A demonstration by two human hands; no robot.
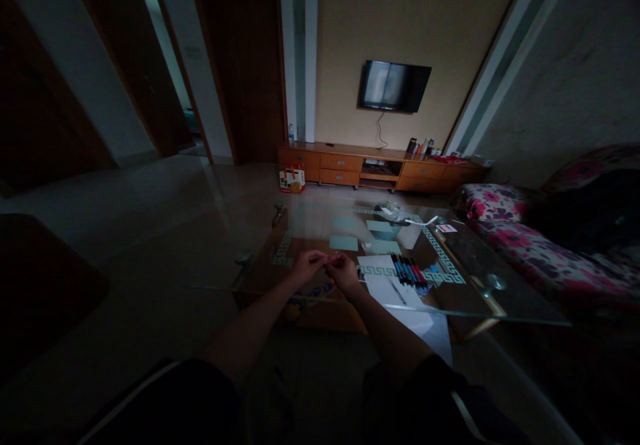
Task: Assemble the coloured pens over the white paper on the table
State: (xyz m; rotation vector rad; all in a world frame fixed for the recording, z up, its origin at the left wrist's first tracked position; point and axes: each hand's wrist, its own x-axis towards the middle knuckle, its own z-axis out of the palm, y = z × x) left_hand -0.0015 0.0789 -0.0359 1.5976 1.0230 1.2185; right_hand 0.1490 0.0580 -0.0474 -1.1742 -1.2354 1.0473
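My left hand [307, 266] and my right hand [343, 270] meet over the near edge of a glass coffee table [465, 298]. Their fingers are pinched together around something small that I cannot make out in the dim light. Just right of my right hand lies a white sheet of paper [387, 288] with a row of several pens [409, 272] on it. Pale green cards [343, 242] lie on the glass beyond my hands.
A small teal basket [384, 233] and a plastic bag stand farther back on the table. A floral sofa [540, 245] runs along the right. A wooden TV cabinet [380, 165] and wall television [394, 85] are at the far wall, and bare tiled floor stretches to the left.
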